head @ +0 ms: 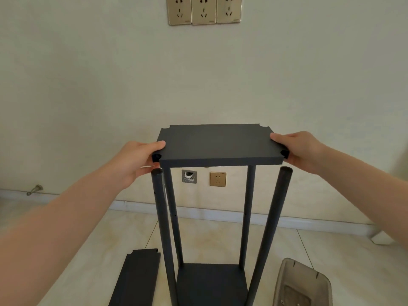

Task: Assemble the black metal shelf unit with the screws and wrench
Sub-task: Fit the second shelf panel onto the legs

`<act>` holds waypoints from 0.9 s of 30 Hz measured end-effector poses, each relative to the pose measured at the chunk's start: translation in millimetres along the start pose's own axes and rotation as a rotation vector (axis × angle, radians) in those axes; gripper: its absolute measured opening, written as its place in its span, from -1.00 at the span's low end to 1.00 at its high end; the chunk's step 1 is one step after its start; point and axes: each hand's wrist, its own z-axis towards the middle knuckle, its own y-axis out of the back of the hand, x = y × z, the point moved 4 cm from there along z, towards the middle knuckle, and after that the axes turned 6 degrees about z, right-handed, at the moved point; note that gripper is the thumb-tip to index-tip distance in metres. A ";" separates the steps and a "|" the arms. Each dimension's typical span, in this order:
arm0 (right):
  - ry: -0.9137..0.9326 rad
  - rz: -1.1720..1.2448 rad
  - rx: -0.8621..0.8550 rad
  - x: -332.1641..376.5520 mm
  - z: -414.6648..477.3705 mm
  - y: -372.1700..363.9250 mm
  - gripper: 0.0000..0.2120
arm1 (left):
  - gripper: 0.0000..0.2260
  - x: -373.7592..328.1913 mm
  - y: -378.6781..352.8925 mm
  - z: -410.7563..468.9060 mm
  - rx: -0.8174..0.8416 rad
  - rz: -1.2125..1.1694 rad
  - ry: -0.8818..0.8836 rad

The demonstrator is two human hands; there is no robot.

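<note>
I hold a black shelf panel flat and level above a standing frame. My left hand grips its left edge, thumb on top. My right hand grips the right edge the same way. Below the panel stand four black poles; the near left pole and near right pole end just under the panel's front corners. The two far poles reach up behind the panel's front edge. A bottom shelf joins the poles near the floor. No screws or wrench are clearly visible.
Another black panel lies on the tiled floor at lower left. A grey plastic tray sits at lower right. The wall behind carries gold sockets, an open wall box and a door stop.
</note>
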 end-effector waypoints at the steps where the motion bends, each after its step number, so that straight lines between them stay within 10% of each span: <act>1: -0.007 -0.014 0.011 -5.2 3.4 1.0 -0.76 | -0.85 3.1 -0.5 2.3 0.003 -0.017 0.011; 27: -0.068 0.025 0.041 -34.7 -2.4 -2.9 -0.81 | -0.87 43.2 -12.6 -6.3 0.087 -0.303 0.126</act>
